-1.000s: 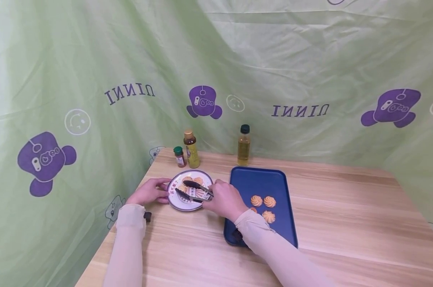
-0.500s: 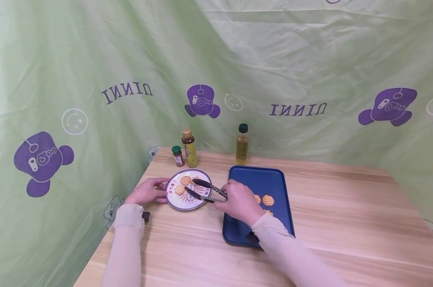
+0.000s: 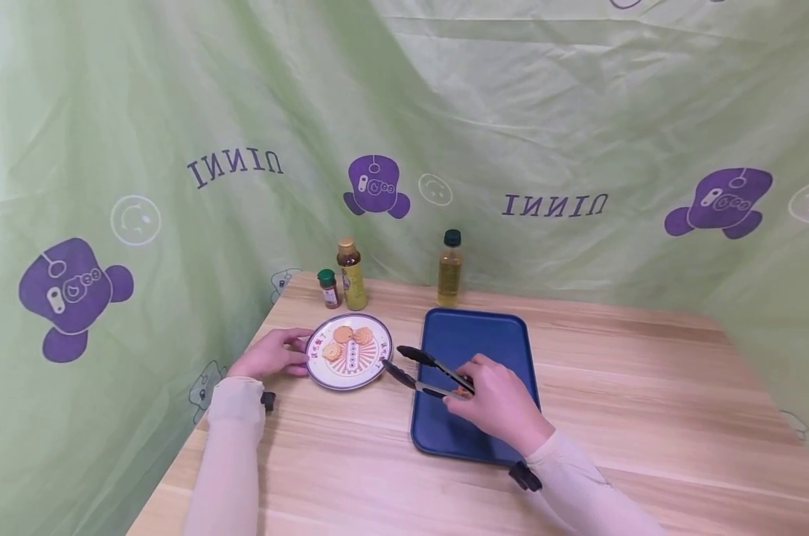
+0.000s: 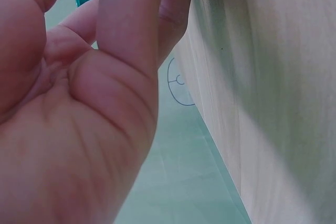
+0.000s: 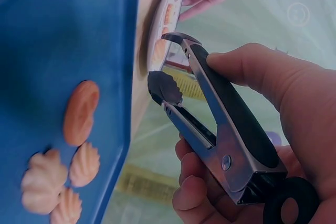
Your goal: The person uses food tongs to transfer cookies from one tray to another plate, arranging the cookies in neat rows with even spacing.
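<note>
My right hand (image 3: 504,402) grips a pair of black and silver tongs (image 5: 226,108). Their scalloped tips are spread, with nothing between them, just right of the plate and over the tray's left side. The fingers of my left hand (image 3: 273,352) touch the left rim of a white, dark-edged plate (image 3: 337,378). Three piped butter cookies (image 3: 344,334) lie on its upper half. Under my right hand is a blue tray (image 3: 447,439). In the right wrist view it bears several swirled cookies (image 5: 44,179) and a longer reddish-brown piece (image 5: 81,113), largely hidden from the head view.
Behind the plate stand a green-capped spice jar (image 3: 328,289) and a yellow-labelled bottle (image 3: 353,275). An oil bottle (image 3: 449,269) stands at the tray's back edge. A green printed curtain (image 3: 545,112) hangs around the wooden table (image 3: 645,394).
My right hand has drawn the tongs rightward off the plate to the tray's left side. The cookies on the plate are now uncovered. My left hand has stayed at the rim.
</note>
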Available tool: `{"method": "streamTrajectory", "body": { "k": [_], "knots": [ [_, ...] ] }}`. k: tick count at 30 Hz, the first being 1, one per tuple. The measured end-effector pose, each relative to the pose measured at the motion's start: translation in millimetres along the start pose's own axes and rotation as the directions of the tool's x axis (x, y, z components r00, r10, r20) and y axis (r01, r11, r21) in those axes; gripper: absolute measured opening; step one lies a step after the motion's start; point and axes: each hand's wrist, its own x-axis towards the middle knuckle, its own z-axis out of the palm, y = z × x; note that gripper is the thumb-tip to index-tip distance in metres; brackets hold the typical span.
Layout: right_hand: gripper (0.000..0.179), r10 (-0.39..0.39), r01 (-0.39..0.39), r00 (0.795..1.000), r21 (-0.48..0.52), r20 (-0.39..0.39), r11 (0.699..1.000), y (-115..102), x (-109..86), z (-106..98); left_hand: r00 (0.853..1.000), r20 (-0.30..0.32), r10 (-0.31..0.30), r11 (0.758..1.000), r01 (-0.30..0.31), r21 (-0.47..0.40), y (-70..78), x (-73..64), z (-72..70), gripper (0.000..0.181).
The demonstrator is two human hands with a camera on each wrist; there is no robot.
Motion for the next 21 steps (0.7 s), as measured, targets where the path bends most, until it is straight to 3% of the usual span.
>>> {"method": "streamTrajectory", "body": {
  "k": [9,21],
  "knots": [
    [0.044,0.05,-0.051,0.998,-0.025,-0.03,0.998,23.2,-34.9,-17.5,1.0,0.01,-0.012,0.999,0.012,-0.031,2.0,-3.1,0.3,0.068],
    [0.047,0.113,-0.12,0.986,-0.051,-0.126,0.991,56.7,-69.1,-37.3,1.0,0.001,-0.013,1.0,0.013,-0.012,3.8,-5.6,-0.6,0.069]
  ]
}}
